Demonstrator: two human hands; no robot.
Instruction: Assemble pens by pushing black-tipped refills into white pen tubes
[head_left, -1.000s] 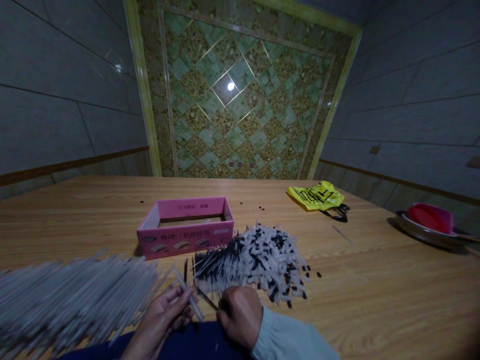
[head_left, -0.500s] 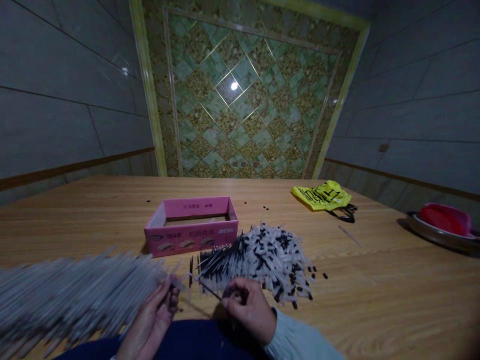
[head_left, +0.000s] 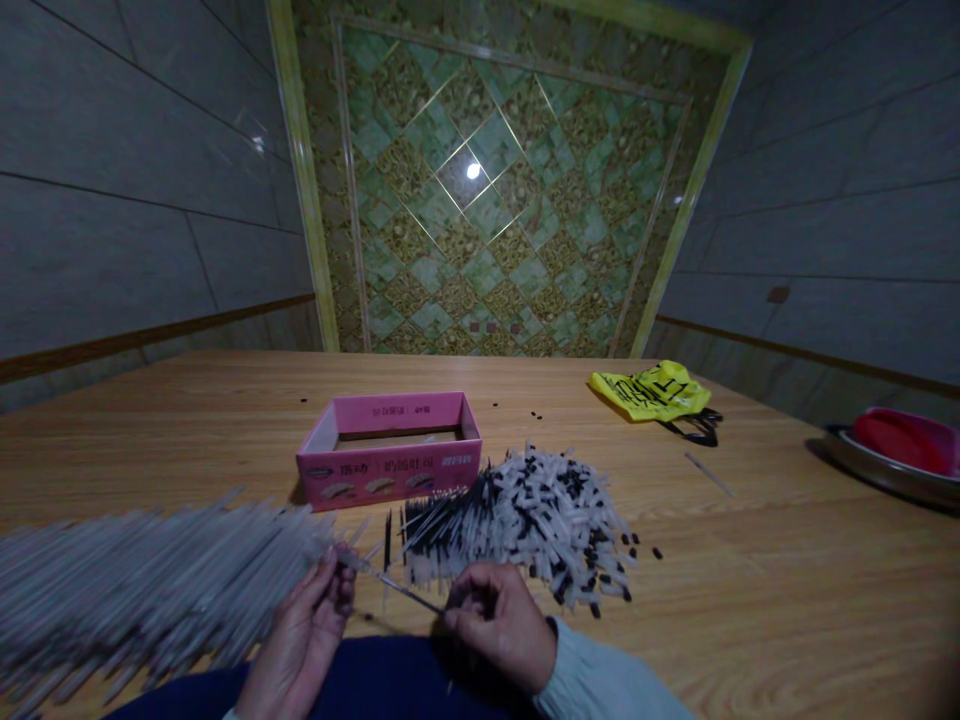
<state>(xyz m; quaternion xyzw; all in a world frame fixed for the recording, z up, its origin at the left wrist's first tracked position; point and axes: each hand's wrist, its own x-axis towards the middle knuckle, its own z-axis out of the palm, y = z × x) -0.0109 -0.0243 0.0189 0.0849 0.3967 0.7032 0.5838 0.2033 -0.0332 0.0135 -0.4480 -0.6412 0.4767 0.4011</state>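
My right hand (head_left: 499, 620) is closed on the dark end of a thin stick (head_left: 409, 593), which slants up and left toward my other hand. My left hand (head_left: 307, 625) pinches a small translucent piece (head_left: 349, 558), and the stick's far tip meets it or lies close by; the exact contact is too small to tell. A large heap of long clear tubes (head_left: 165, 580) spreads at the left. Beyond my right hand is a pile of short white and black pieces (head_left: 555, 520), with dark-ended thin sticks (head_left: 442, 525) along its left side.
An open pink box (head_left: 390, 478) stands behind the hands on the wooden table (head_left: 750, 600). Farther right are a yellow bag (head_left: 649, 393), a single thin tube (head_left: 709, 473) and a metal tray (head_left: 892, 478) holding red items. Small black bits lie scattered.
The stick and the small piece at my left fingertips have come together nearly in line. The view has shifted slightly, moving the scene a little to the right.
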